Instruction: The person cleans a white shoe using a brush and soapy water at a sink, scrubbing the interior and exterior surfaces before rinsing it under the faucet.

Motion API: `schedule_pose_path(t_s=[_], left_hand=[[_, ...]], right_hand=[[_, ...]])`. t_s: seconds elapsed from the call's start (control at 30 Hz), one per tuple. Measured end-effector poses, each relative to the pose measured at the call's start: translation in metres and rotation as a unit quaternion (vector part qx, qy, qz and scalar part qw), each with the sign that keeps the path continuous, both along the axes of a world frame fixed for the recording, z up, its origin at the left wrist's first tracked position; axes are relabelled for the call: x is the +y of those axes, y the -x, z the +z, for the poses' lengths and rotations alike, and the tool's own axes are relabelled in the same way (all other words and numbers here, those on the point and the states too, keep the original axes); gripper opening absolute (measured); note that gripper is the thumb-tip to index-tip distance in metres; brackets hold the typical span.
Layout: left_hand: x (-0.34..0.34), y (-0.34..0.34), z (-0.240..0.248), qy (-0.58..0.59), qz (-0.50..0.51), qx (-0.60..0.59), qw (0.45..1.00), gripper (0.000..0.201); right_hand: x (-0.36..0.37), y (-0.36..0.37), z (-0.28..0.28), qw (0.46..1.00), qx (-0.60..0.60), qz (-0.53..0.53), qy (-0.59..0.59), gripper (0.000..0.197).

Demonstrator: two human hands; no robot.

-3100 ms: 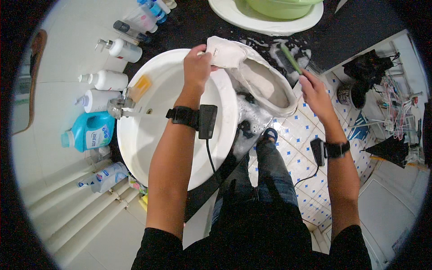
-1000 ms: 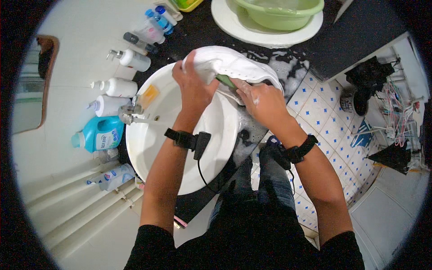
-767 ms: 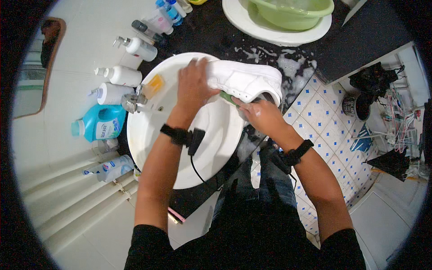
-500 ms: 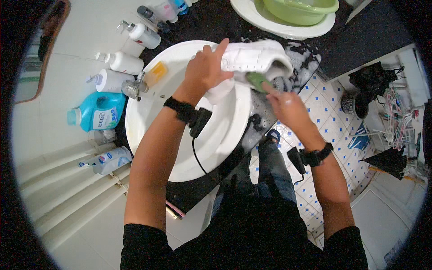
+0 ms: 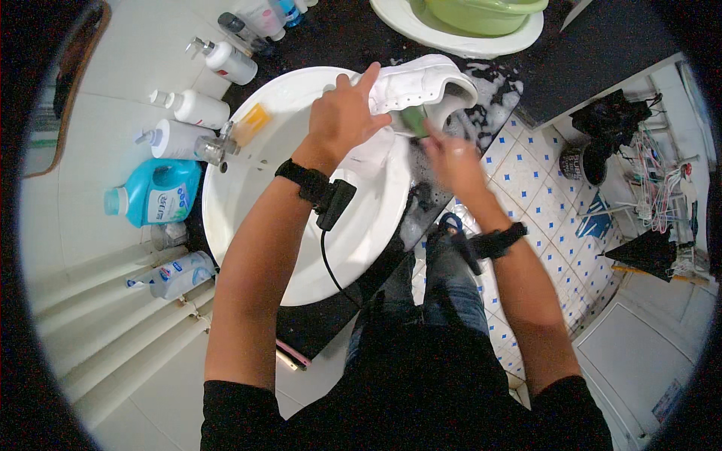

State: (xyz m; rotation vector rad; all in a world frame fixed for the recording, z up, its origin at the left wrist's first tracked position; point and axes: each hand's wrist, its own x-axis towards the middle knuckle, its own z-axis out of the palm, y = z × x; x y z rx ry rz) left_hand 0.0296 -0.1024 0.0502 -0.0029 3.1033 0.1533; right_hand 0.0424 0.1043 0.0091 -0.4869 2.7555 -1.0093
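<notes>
A white lace-up shoe lies tilted over the far right rim of the white washbasin, its ankle opening toward the right. My left hand grips it at the toe end, thumb and index finger spread along its upper. A green scrub brush is pressed to the shoe's near side, below the eyelets. Closed round the brush's handle is my right hand, slightly smeared by motion. The brush's bristles are hidden against the shoe.
Soap foam spreads over the black counter. Pump bottles, a blue detergent jug and a faucet line the left side. A yellow soap bar sits on the basin rim. A green tub stands at the back.
My right hand and the brush have moved left along the shoe's side. The shoe has tilted a little; my left hand keeps its grip. The whole view has shifted slightly.
</notes>
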Motion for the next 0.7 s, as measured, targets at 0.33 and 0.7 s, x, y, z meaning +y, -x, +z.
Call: schedule_pose_path(t_s=[0.33, 0.7], left_hand=[[0.005, 0.013, -0.009, 0.015, 0.008, 0.012, 1.0, 0.082], [0.015, 0.007, -0.005, 0.044, 0.024, -0.018, 0.999, 0.075]], right_hand=[[-0.005, 0.0, -0.014, 0.993, 0.106, 0.042, 0.018, 0.036], [0.003, 0.008, 0.002, 0.997, 0.032, 0.075, -0.006, 0.033]])
